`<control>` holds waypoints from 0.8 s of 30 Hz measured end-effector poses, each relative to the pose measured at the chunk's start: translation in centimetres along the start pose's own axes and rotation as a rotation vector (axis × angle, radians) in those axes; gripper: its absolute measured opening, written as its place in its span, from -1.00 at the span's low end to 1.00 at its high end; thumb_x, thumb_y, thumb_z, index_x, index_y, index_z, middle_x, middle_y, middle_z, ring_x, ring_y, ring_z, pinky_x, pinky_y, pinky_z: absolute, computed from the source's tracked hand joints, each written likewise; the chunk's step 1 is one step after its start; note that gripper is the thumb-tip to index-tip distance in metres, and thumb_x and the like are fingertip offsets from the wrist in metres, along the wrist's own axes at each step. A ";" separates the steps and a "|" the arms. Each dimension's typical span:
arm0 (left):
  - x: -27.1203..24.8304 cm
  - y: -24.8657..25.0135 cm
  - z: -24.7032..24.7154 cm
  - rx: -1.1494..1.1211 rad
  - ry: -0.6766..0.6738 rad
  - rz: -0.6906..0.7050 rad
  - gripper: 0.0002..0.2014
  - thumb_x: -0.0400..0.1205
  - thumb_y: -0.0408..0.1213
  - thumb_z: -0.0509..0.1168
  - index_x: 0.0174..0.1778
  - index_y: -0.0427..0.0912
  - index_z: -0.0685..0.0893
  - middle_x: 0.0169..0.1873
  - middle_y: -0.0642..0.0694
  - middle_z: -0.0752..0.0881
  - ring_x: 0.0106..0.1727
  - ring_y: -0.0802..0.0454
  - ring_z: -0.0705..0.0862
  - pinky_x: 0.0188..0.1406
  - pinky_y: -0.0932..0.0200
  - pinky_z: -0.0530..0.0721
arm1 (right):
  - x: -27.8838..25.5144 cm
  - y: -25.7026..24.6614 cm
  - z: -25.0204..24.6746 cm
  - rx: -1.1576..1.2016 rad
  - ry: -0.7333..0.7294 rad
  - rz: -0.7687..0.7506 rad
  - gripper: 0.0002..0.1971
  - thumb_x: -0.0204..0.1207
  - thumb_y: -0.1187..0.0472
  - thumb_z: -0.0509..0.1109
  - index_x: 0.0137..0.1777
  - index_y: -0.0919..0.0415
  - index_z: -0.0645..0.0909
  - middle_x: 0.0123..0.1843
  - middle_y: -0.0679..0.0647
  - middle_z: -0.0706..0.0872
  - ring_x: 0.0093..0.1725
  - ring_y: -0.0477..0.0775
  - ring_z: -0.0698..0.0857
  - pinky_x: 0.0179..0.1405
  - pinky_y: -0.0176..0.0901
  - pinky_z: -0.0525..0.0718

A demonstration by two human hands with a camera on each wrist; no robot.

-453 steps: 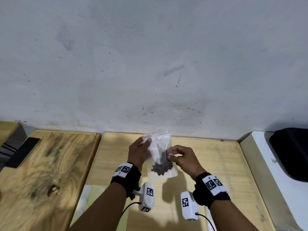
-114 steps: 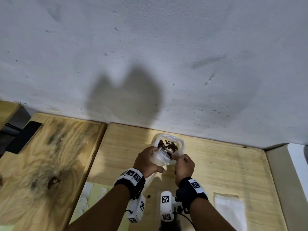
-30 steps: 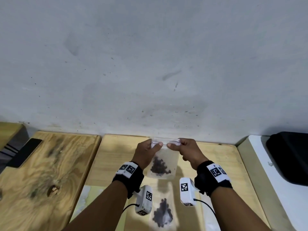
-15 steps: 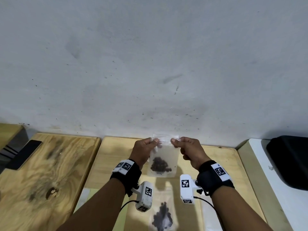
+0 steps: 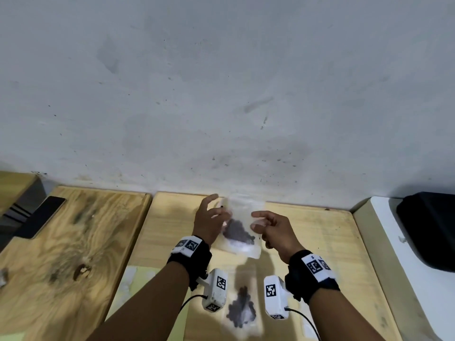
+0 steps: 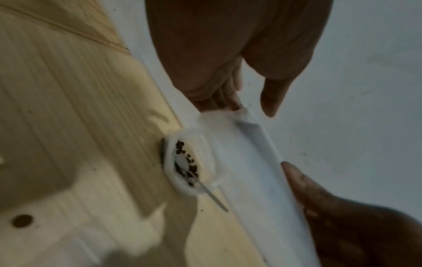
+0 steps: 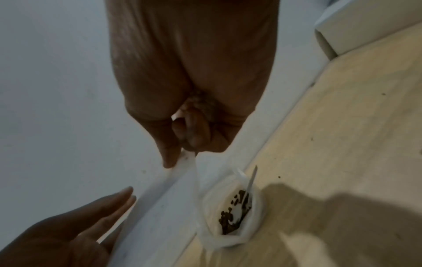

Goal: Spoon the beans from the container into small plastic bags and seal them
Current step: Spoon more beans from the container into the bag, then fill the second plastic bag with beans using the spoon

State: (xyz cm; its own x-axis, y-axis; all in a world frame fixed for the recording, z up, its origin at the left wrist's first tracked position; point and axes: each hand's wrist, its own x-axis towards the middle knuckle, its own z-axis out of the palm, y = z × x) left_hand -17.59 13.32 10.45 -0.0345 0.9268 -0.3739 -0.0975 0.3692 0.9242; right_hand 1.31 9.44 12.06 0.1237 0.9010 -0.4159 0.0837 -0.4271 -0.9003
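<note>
Head view: we hold a small zip bag (image 5: 242, 223) above the pale wooden desk (image 5: 320, 232), its dark beans (image 5: 237, 232) heaped at the bottom. The right hand (image 5: 272, 232) pinches the bag's side between thumb and fingers; the left hand (image 5: 209, 223) stands beside the bag with fingers spread, gripping nothing that we can see. Nearer to us than the held bag, a second bag of beans (image 5: 242, 310) lies flat on the desk, so we judge at least one portion done.

Left wrist view: the left hand (image 6: 239, 59) hangs wide, fingers straight, over the bag's top edge (image 6: 258, 137). Beyond the bag stands the white container (image 6: 189, 162) against the wall, some beans left in it and a spoon (image 6: 211, 194) resting inside.

Right wrist view: the right hand (image 7: 194, 112) nips the bag's upper strip (image 7: 182, 166). The container (image 7: 233, 213) below the bag shows a thin layer of beans. We cannot tell whether the held bag's seal is fully pressed; setting it down and filling further bags appear to remain.
</note>
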 end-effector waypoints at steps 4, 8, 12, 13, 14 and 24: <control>-1.4 -3.1 -0.5 0.243 -0.104 -0.042 -0.76 0.37 -0.51 0.52 -0.13 -0.12 0.83 -0.17 -0.12 0.80 -0.07 -0.10 0.74 -0.10 0.08 0.73 | -0.6 2.4 0.0 -0.115 -0.031 0.012 -0.62 0.47 0.53 0.46 0.16 0.11 0.77 -0.15 0.10 0.68 -0.61 -0.16 0.45 -0.63 -0.33 0.36; -2.7 -5.4 -1.5 0.220 -0.287 -0.399 -0.70 0.15 -0.40 0.52 -0.20 -0.22 0.76 -0.35 -0.22 0.76 -0.48 -0.05 0.61 -0.49 0.25 0.57 | -1.5 5.2 -0.7 -0.229 -0.147 0.246 -0.65 0.53 0.50 0.32 0.19 0.15 0.73 -0.27 0.11 0.77 -0.56 -0.05 0.29 -0.55 -0.29 0.19; -4.0 -8.1 -2.2 0.327 -0.384 -0.535 -0.76 0.47 -0.62 0.33 -0.03 -0.27 0.70 -0.36 -0.22 0.77 -0.46 -0.10 0.70 -0.39 0.07 0.77 | -2.5 8.1 -1.2 -0.379 -0.275 0.332 -0.57 0.45 0.54 0.37 0.21 0.09 0.69 -0.31 0.10 0.72 -0.59 -0.07 0.31 -0.60 -0.32 0.20; -4.1 -8.9 -2.4 0.333 -0.379 -0.567 -0.78 0.53 -0.61 0.28 -0.02 -0.28 0.70 -0.38 -0.23 0.76 -0.42 -0.13 0.72 -0.36 0.03 0.79 | -2.8 8.6 -1.1 -0.417 -0.300 0.323 -0.55 0.44 0.56 0.37 0.20 0.07 0.68 -0.31 0.08 0.72 -0.63 -0.12 0.38 -0.65 -0.34 0.25; -4.3 -9.7 -2.6 0.320 -0.376 -0.620 -0.81 0.59 -0.57 0.24 -0.04 -0.28 0.72 -0.41 -0.24 0.74 -0.39 -0.15 0.71 -0.36 0.02 0.79 | -3.1 9.3 -1.1 -0.443 -0.317 0.310 -0.54 0.43 0.58 0.38 0.18 0.05 0.67 -0.29 0.08 0.73 -0.62 -0.18 0.48 -0.66 -0.35 0.33; -5.5 -13.9 -3.7 0.274 -0.377 -0.823 -0.94 0.57 -0.39 0.30 -0.10 -0.18 0.65 -0.34 -0.31 0.62 -0.57 -0.01 0.39 -0.55 0.37 0.34 | -5.2 15.5 0.0 -0.581 -0.248 0.186 -0.43 0.30 0.59 0.43 0.08 -0.12 0.65 -0.12 -0.02 0.72 -0.19 -0.06 0.72 -0.11 -0.05 0.81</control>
State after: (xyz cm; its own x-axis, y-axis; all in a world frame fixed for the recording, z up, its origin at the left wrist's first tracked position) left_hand -19.76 2.84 -0.66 0.2693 0.3113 -0.9114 0.2905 0.8760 0.3851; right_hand 1.98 -1.93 0.25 -0.0380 0.7695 -0.6376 0.6120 -0.4865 -0.6236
